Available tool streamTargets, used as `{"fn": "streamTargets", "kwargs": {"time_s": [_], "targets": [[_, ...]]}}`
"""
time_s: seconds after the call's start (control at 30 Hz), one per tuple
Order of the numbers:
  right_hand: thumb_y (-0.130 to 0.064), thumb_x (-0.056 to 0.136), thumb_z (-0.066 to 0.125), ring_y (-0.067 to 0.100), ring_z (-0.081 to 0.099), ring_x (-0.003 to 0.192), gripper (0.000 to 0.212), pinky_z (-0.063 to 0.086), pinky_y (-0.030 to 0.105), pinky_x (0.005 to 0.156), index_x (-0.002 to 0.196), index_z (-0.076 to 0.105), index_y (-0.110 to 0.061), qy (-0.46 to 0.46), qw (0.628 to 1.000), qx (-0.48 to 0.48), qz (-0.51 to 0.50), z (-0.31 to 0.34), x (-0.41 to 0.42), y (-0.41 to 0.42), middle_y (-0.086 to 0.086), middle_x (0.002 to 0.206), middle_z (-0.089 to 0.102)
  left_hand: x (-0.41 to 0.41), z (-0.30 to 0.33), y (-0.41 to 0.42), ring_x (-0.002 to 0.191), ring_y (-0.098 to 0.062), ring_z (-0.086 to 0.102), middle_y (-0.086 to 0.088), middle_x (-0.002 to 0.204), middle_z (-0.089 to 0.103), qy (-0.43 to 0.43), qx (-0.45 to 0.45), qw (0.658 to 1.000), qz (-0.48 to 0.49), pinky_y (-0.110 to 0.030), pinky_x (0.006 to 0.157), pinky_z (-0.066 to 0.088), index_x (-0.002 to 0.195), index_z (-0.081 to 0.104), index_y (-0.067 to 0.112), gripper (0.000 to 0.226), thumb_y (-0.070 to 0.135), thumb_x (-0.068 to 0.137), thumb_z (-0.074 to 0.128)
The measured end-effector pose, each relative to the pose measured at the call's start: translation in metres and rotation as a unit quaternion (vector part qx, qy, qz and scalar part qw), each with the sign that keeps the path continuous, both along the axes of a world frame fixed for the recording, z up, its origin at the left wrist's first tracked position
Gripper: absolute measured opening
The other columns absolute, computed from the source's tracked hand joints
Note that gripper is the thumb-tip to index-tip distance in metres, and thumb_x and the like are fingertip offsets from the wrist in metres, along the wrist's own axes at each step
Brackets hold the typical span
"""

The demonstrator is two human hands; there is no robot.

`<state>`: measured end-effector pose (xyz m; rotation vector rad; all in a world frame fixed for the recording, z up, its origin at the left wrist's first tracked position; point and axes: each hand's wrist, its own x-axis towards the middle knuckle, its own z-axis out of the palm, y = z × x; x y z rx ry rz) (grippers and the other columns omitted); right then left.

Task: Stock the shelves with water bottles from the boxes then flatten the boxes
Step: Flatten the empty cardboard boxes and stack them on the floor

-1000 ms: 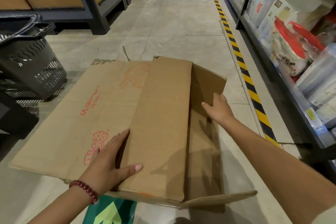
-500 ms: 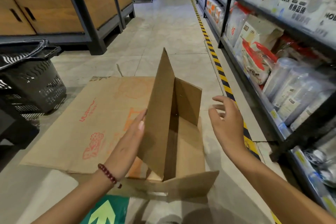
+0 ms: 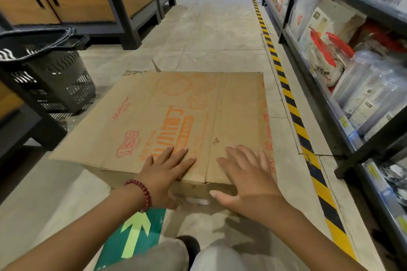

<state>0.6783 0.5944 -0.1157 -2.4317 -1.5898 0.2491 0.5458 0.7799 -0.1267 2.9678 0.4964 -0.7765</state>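
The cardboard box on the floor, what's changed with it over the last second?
The cardboard box went from a panel standing upright to folded down flat. Both hands moved onto its near edge: left hand and right hand now press open-palmed on top. The black basket and shelves stayed as they were.

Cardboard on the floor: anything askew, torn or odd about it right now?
The cardboard is not fully flat: its near edge, under the left hand and right hand, sits raised off the floor. A small nick shows near the right crease. Nothing spilled.
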Motion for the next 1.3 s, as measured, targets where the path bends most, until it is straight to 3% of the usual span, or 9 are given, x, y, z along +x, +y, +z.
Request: {"fn": "streamTargets", "kwargs": {"time_s": [0.1,0.3,0.4,0.47,0.6,0.83,0.97,1.17,1.3], "targets": [[-0.057,0.086,0.049,0.022,0.001,0.145,0.074,-0.005,0.056,0.114,0.147,0.017,-0.026,-0.045,0.994,-0.091,0.033,-0.010,-0.005,0.014,0.001,0.158,0.006,-0.004,-0.003,0.007,0.144,-0.025,-0.014,0.009,0.155,-0.024,-0.027,0.047,0.999,0.002,-0.051,0.117,0.011,0.143,-0.020,0.044,0.107,0.045,0.080,0.067],[-0.037,0.089,0.057,0.031,-0.002,0.145,0.082,-0.001,0.052,0.114,0.149,0.004,-0.019,-0.072,0.993,-0.098,-0.011,-0.033,-0.015,0.043,0.013,0.158,0.000,-0.016,-0.019,0.019,0.144,-0.028,-0.011,0.002,0.156,-0.022,-0.064,0.085,0.991,0.083,-0.051,0.115,0.013,0.135,-0.031,0.048,0.117,0.052,0.075,0.069],[-0.034,0.073,0.076,0.040,0.032,0.134,0.080,0.024,0.057,0.109,0.140,0.037,-0.013,-0.104,0.993,-0.054,-0.016,-0.044,-0.019,0.048,0.026,0.143,0.035,-0.017,-0.021,0.024,0.143,-0.026,0.001,0.003,0.157,-0.005,-0.107,0.097,0.985,0.093,-0.047,0.115,0.017,0.144,-0.017,0.044,0.111,0.053,0.075,0.069],[-0.033,0.047,0.087,0.038,0.057,0.101,0.078,0.046,0.051,0.089,0.117,0.060,-0.012,-0.127,0.992,0.001,-0.011,-0.054,-0.023,0.044,0.020,0.109,0.060,-0.020,-0.019,0.023,0.135,-0.027,0.017,0.002,0.150,0.013,-0.142,0.109,0.982,0.066,-0.043,0.111,0.024,0.146,-0.002,0.041,0.102,0.057,0.073,0.067],[-0.038,0.042,0.084,0.030,0.052,0.083,0.080,0.045,0.043,0.077,0.114,0.059,-0.013,-0.143,0.988,0.051,0.017,-0.063,-0.037,0.028,0.011,0.094,0.057,-0.037,-0.028,0.024,0.108,-0.032,0.044,-0.011,0.120,0.049,-0.185,0.127,0.974,-0.033,-0.050,0.085,0.048,0.130,0.038,0.024,0.094,0.064,0.052,0.073],[-0.024,0.040,0.089,0.029,0.057,0.064,0.062,0.049,0.029,0.056,0.098,0.074,-0.009,-0.169,0.984,0.038,0.050,-0.077,-0.055,0.024,0.013,0.076,0.064,-0.065,-0.048,0.016,0.114,-0.045,0.042,-0.020,0.132,0.039,-0.148,0.138,0.977,-0.071,-0.061,0.074,0.051,0.131,0.038,0.009,0.104,0.047,0.045,0.082],[-0.012,0.068,0.063,0.029,0.060,0.067,0.033,0.052,0.031,0.060,0.099,0.074,-0.010,-0.184,0.980,0.045,0.054,-0.076,-0.060,0.018,0.013,0.079,0.066,-0.071,-0.051,0.011,0.110,-0.049,0.048,-0.024,0.132,0.039,-0.130,0.138,0.978,-0.082,-0.060,0.074,0.051,0.132,0.037,0.006,0.106,0.039,0.045,0.086],[-0.028,0.036,0.084,0.037,0.064,0.094,0.080,0.055,0.042,0.078,0.111,0.069,-0.007,-0.116,0.991,0.016,0.067,-0.077,-0.058,0.014,0.018,0.104,0.067,-0.074,-0.057,0.001,0.112,-0.052,0.047,-0.028,0.132,0.045,-0.110,0.142,0.982,-0.061,-0.062,0.074,0.052,0.130,0.042,0.002,0.101,0.029,0.045,0.090],[-0.019,0.067,0.057,0.038,0.068,0.088,0.040,0.056,0.041,0.071,0.102,0.074,-0.007,-0.145,0.986,0.041,0.075,-0.080,-0.062,0.018,0.019,0.097,0.071,-0.079,-0.064,-0.002,0.108,-0.054,0.055,-0.030,0.126,0.055,-0.139,0.167,0.973,-0.072,-0.063,0.070,0.052,0.127,0.042,-0.001,0.081,0.020,0.059,0.082]]}}
